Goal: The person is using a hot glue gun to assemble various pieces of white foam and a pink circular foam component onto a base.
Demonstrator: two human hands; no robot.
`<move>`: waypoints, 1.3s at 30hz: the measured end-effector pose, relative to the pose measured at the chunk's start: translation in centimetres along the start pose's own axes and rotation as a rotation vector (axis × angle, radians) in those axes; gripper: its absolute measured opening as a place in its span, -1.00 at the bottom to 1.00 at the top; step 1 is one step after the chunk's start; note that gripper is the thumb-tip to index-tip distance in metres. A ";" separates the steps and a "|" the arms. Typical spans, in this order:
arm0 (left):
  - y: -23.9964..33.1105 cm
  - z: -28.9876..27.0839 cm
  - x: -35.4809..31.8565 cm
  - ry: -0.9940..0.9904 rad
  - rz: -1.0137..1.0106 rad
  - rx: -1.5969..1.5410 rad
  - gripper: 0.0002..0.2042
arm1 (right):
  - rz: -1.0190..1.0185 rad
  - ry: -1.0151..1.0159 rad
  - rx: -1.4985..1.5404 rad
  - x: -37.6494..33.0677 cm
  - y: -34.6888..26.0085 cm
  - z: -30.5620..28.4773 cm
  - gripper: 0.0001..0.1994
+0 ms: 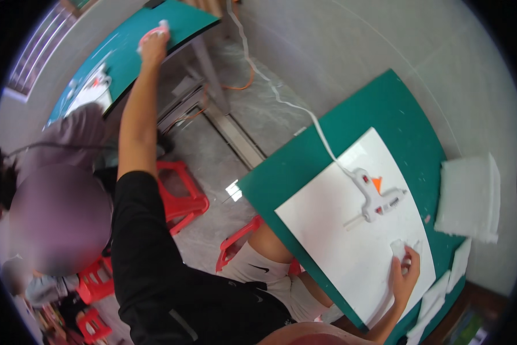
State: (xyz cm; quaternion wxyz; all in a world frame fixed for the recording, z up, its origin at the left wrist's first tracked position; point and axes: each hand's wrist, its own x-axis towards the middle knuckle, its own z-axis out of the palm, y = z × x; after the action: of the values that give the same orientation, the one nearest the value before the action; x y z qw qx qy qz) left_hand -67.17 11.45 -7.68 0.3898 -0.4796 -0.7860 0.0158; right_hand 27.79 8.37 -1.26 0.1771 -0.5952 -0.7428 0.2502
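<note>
My left arm stretches to another green table (180, 17) at the upper left. There my left hand (152, 49) closes on a pink, rounded object (155, 32) with a white part; its exact kind is too small to make out. Low on the right, my right hand (405, 275) curls its fingers around a small white crumpled piece (397, 248) over a white board (333, 224). Farther up the board lies a white hot glue gun (375, 195) with an orange trigger, a clear glue stick projecting from its rear.
The board rests on a green-topped table (362, 121). A white cable (278, 95) runs from the glue gun past the table's far edge. White foam-like blocks (468, 198) stand at the right. Red stools (180, 195) and a seated person (63, 201) are at the left.
</note>
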 end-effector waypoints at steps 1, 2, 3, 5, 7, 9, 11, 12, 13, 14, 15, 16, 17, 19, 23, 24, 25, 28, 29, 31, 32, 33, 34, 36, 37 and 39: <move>0.4 0.1 0.2 -0.069 -0.033 0.056 -0.78 | -0.026 -0.026 0.006 0.0 0.2 0.2 -0.62; 0.6 0.1 0.2 -0.052 -0.043 0.079 -0.79 | -0.009 -0.005 0.007 -0.1 0.5 0.3 -0.61; 2.9 0.1 -0.2 -0.056 -0.069 0.040 -0.80 | 0.031 0.029 -0.018 -0.5 0.4 0.0 -0.61; 4.8 -0.5 -0.2 -0.058 -0.101 0.015 -0.82 | 0.060 0.012 -0.029 -0.7 -0.2 -0.3 -0.61; 4.5 -1.2 -0.1 -0.120 -0.139 0.022 -0.84 | 0.068 0.017 -0.039 -0.5 -0.3 -0.1 -0.61; 3.7 -1.9 -0.3 -0.097 -0.144 0.036 -0.85 | 0.077 0.012 -0.021 -0.2 -0.8 0.2 -0.60; 3.2 -2.7 -0.3 -0.110 -0.123 0.051 -0.85 | 0.091 0.009 -0.007 0.0 -0.9 0.3 -0.59; 3.0 -3.1 -0.4 -0.112 -0.127 0.058 -0.85 | 0.082 0.013 -0.021 -0.1 -0.8 0.3 -0.59; 3.4 -3.7 -0.3 -0.127 -0.111 0.052 -0.81 | 0.078 0.021 -0.038 -0.2 -0.7 0.2 -0.59; 3.6 -4.4 -0.2 -0.142 -0.096 0.048 -0.75 | 0.075 0.018 -0.037 -0.2 -0.7 0.2 -0.59; 3.9 -5.2 -0.3 -0.144 -0.099 0.054 -0.75 | 0.073 0.002 -0.024 -0.2 -0.7 0.1 -0.58; 4.5 -6.3 0.0 -0.107 -0.070 0.010 -0.73 | 0.072 -0.007 -0.010 -0.2 -0.7 0.1 -0.58; 4.9 -7.5 0.2 -0.072 -0.041 -0.031 -0.72 | 0.065 -0.008 -0.004 -0.2 -0.6 0.2 -0.58; 7.2 -10.2 0.7 0.048 0.035 -0.068 -0.73 | 0.031 0.022 -0.014 -0.4 -0.5 0.1 -0.57; 11.9 -18.5 0.3 0.297 0.238 -0.216 -0.73 | -0.001 0.072 0.022 -0.7 0.1 -0.1 -0.59; 13.1 -20.9 0.0 0.315 0.254 -0.240 -0.73 | 0.012 0.046 0.050 -0.4 -0.4 0.2 -0.60; 13.8 -23.6 -0.5 0.362 0.317 -0.224 -0.73 | 0.023 0.021 0.083 -0.1 -0.6 0.3 -0.61; 17.1 -31.3 -2.2 0.431 0.440 -0.235 -0.68 | -0.077 0.046 0.077 -0.2 0.0 0.3 -0.62; 18.0 -33.7 -2.9 0.428 0.488 -0.236 -0.62 | -0.060 0.065 0.079 -0.5 0.1 0.1 -0.62; 19.5 -37.6 -4.2 0.491 0.540 -0.220 -0.60 | -0.151 0.068 0.037 -0.5 0.3 0.5 -0.63; 20.2 -39.2 -4.8 0.544 0.580 -0.196 -0.58 | -0.138 0.080 0.042 -0.5 0.7 0.7 -0.63; 21.0 -40.6 -5.4 0.555 0.595 -0.203 -0.58 | -0.168 0.090 0.042 -0.6 1.1 0.8 -0.63; 21.6 -41.9 -6.1 0.574 0.617 -0.205 -0.58 | -0.197 0.096 0.039 -0.7 1.3 0.9 -0.63; 23.5 -44.4 -7.2 0.608 0.668 -0.236 -0.58 | -0.171 0.124 0.066 -1.0 1.9 0.8 -0.62; 24.2 -45.4 -7.8 0.614 0.687 -0.245 -0.58 | -0.167 0.135 0.095 -0.9 2.0 0.9 -0.62; 25.9 -47.4 -8.8 0.615 0.738 -0.282 -0.56 | -0.145 0.182 0.136 -1.1 1.6 0.8 -0.61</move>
State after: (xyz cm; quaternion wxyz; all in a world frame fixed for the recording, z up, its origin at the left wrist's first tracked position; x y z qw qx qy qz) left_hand -16.14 2.12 9.66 0.5030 -0.7564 -0.4070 -0.0958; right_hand 28.88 7.40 -2.84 0.3013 -0.5466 -0.7462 0.2314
